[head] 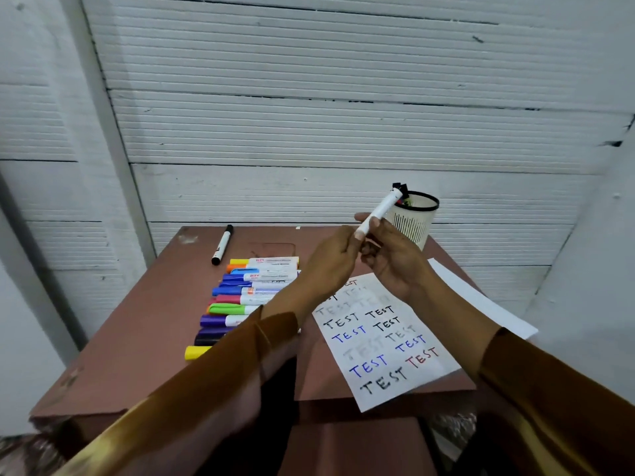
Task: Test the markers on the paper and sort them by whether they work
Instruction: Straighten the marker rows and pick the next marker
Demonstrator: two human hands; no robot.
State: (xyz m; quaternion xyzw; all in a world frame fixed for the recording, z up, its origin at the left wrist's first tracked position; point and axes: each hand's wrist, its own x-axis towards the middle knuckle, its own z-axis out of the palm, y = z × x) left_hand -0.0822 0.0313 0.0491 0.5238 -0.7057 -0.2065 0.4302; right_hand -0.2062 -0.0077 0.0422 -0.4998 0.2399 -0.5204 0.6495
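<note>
Fingers of both hands grip slim white cylindrical marker.

Reddish-brown bench has a row of colourful capped markers, one loose black-capped white marker, a white paper sheet scrawled with "TEST", plus a white slotted pen cup at the back.

Bare table left of the marker row, apart from one black marker near the far edge. Right side taken up by paper, with cup at the far corner.
</note>
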